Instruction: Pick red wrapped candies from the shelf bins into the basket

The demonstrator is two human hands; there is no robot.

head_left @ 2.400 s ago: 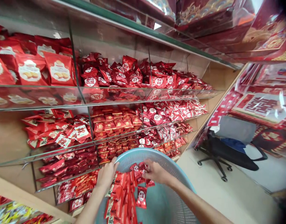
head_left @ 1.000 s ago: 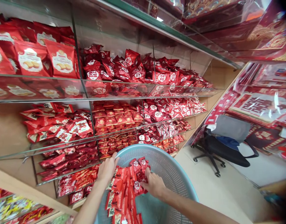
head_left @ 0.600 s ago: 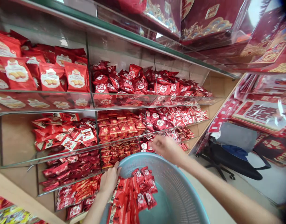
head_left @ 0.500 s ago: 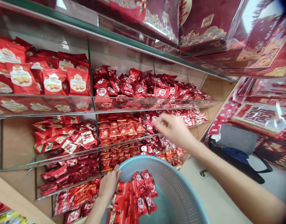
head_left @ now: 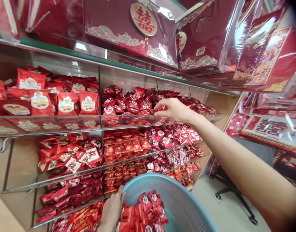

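My left hand [head_left: 113, 206] grips the rim of a light blue plastic basket [head_left: 198, 203] at the bottom, fingers closed over its edge. Inside the basket, on its left side, lie several small red candy packets [head_left: 154, 206] with white round labels and longer red packets [head_left: 130, 217]. My right hand [head_left: 173, 109] reaches over the front edge of the upper candy shelf, thumb and fingers apart, with nothing seen in it. Just left of its fingertips is a heap of dark red candy packets [head_left: 133, 103] with white labels.
Clear dividers [head_left: 100, 93] split the shelves. Red biscuit packets [head_left: 67, 103] stand at left, gold-printed packets [head_left: 121, 146] below. A glass shelf [head_left: 128, 66] overhead carries dark red gift bags [head_left: 114, 19]. A wheeled chair base [head_left: 234, 188] stands on the floor at right.
My right hand has risen from the lower shelf edge to the upper candy shelf, and its fingers have spread. My left hand stays on the basket rim. The view has tilted up.
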